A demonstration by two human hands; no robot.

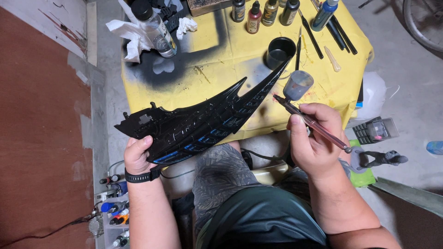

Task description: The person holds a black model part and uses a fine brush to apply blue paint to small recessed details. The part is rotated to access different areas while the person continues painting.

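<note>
Glossy black plastic fills the middle of the scene: a long, curved, blade-shaped part [203, 122] with ribbed panels and small blue patches along its lower edge, tapering to a sharp tip that points up toward a black cup [280, 50]. The person's left hand [137, 154] is closed around the wide, notched end of this part, thumb on top, holding it in the air over their lap and the near edge of the worktop [221, 55], which is covered in yellow sheeting darkened with black overspray. A black band [142, 176] sits on that wrist. The right hand [316, 138] is wrapped firmly around a slim airbrush [314, 124], its small clear paint cup [297, 85] standing upright and its nozzle just beside the narrow end of the black part, near the tip. At the far side of the worktop stand a row of small paint bottles [263, 11], a clear bottle with a black cap [157, 27], crumpled white tissue [131, 34] and a few thin brushes [309, 34]. On the floor to the left sits a rack of more little bottles [115, 216].
</note>
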